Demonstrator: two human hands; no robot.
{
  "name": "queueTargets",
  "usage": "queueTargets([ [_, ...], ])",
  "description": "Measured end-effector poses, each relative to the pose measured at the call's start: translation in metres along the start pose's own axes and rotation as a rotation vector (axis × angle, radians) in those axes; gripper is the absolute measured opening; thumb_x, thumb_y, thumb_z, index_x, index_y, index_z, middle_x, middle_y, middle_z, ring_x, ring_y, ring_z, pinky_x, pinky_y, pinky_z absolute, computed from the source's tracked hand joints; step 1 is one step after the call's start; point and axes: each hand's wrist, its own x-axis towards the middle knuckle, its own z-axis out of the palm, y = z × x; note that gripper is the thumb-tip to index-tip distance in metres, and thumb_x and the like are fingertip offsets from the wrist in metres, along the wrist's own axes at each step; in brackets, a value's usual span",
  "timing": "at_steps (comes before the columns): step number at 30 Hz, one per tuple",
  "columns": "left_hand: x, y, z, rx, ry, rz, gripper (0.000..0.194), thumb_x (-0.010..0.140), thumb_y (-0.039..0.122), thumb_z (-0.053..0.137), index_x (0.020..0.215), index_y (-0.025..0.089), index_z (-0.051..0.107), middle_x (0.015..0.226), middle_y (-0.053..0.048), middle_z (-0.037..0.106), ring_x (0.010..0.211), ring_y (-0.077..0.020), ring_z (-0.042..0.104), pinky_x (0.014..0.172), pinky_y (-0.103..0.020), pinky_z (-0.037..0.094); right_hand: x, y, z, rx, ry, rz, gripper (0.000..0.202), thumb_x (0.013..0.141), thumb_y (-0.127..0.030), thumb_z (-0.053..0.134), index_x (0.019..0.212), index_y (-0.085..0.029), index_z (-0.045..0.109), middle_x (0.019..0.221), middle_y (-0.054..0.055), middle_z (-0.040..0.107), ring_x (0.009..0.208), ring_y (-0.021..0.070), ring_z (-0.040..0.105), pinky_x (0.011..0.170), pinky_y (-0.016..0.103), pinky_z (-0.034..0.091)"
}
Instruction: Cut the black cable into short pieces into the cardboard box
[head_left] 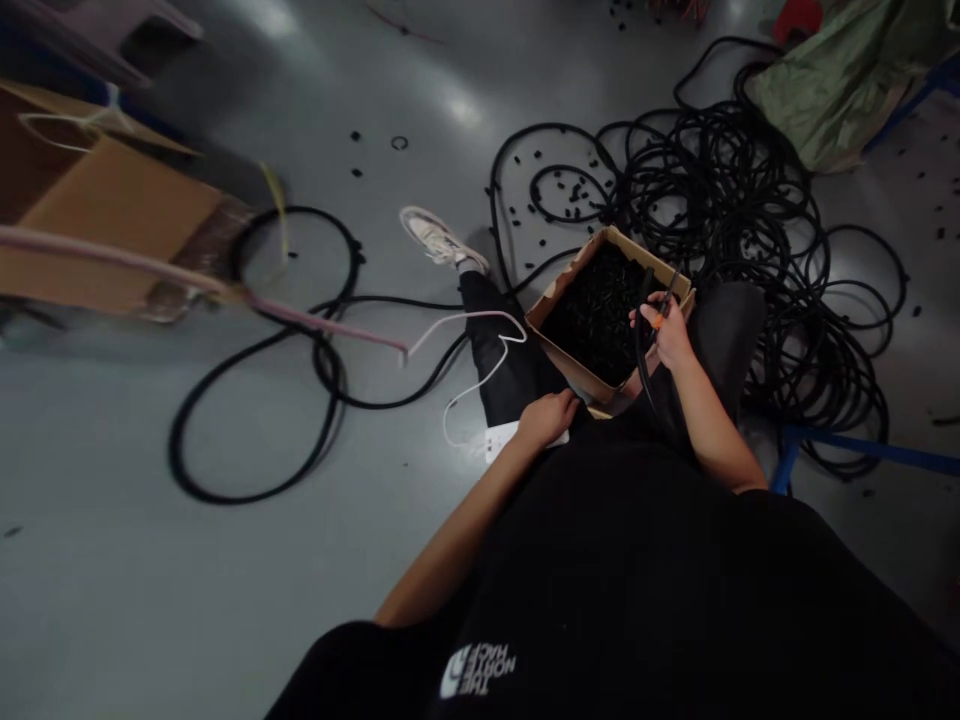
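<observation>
My right hand (671, 335) is closed round a dark hand tool with an orange part (658, 321), at the right side of an open cardboard box (571, 368). A length of black tubing (642, 350) runs close by its fingers; whether they grip it I cannot tell. Many small black pieces (592, 310) fill the box, which stands between my legs. My left hand (550, 415) lies on my lap by the near left corner of the box, fingers curled; what they hold, if anything, is hidden. Beneath that wrist is a white block-shaped device (498, 438) with a white cord (480, 385).
A big tangle of black tubing (720, 190) covers the floor on the right, with loose loops (176, 440) to the left. Small black pieces (574, 190) are scattered about. A cardboard carton (112, 210) stands at left, a green sheet (832, 90) at upper right. A pinkish cord (322, 325) crosses the left.
</observation>
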Motion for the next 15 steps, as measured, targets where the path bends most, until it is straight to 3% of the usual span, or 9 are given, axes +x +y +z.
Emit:
queueTargets([
  [5, -0.011, -0.011, 0.016, -0.047, 0.076, 0.093, 0.047, 0.133, 0.052, 0.060, 0.145, 0.015, 0.086, 0.153, -0.027, 0.086, 0.152, -0.0460, 0.080, 0.126, -0.053, 0.066, -0.020, 0.007, -0.025, -0.059, 0.018, 0.021, 0.089, 0.077, -0.072, 0.114, 0.120, -0.033, 0.047, 0.084, -0.011, 0.084, 0.072, 0.0167, 0.084, 0.071, 0.028, 0.068],
  [8, -0.032, -0.019, 0.025, -0.019, 0.078, 0.090, 0.055, 0.127, 0.059, 0.072, 0.159, 0.015, 0.082, 0.163, -0.031, 0.080, 0.157, -0.0532, 0.074, 0.127, -0.063, 0.066, -0.024, 0.006, -0.028, -0.079, 0.033, 0.049, 0.090, 0.075, -0.073, 0.116, 0.119, -0.033, 0.048, 0.085, -0.011, 0.085, 0.071, 0.0164, 0.083, 0.069, 0.029, 0.067],
  [12, -0.053, -0.013, 0.035, -0.046, -0.032, 0.023, 0.052, 0.129, 0.049, 0.065, 0.165, 0.013, 0.075, 0.160, -0.031, 0.081, 0.152, -0.0533, 0.076, 0.123, -0.062, 0.068, -0.025, 0.004, -0.024, -0.096, 0.019, 0.050, 0.088, 0.078, -0.073, 0.115, 0.120, -0.034, 0.048, 0.088, -0.009, 0.085, 0.078, 0.0187, 0.086, 0.068, 0.029, 0.065],
  [15, -0.055, -0.002, 0.040, -0.183, -0.003, 0.017, 0.051, 0.129, 0.046, 0.063, 0.166, 0.012, 0.072, 0.160, -0.030, 0.082, 0.152, -0.0509, 0.076, 0.127, -0.061, 0.066, -0.026, 0.005, -0.020, -0.114, -0.026, 0.066, 0.086, 0.081, -0.072, 0.114, 0.121, -0.033, 0.048, 0.092, -0.007, 0.085, 0.080, 0.0192, 0.086, 0.069, 0.030, 0.067],
])
